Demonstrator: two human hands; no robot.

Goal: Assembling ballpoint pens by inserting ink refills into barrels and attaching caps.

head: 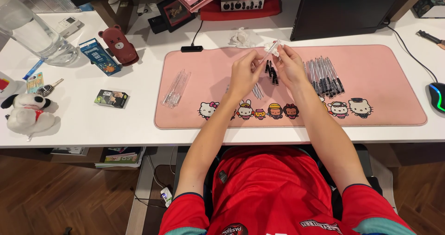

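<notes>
Both hands are raised over the middle of a pink desk mat [371, 77]. My left hand [244, 73] and my right hand [290, 66] together hold a clear pen barrel [270, 53] that slants up to the right between their fingertips. Under the hands lie a few black pen caps [272, 73] and thin refills [257, 91]. A row of several assembled clear pens with black tips [324, 75] lies just right of my right hand. A small heap of empty clear barrels [176, 87] rests on the mat's left part.
A black monitor [343, 8] stands behind the mat, crumpled tissue [241, 36] beside it. A water jug [32, 31], a brown bear-shaped case [119, 44], small boxes [111, 98] and a plush dog [25, 112] occupy the left of the white desk. A mouse [437, 96] sits far right.
</notes>
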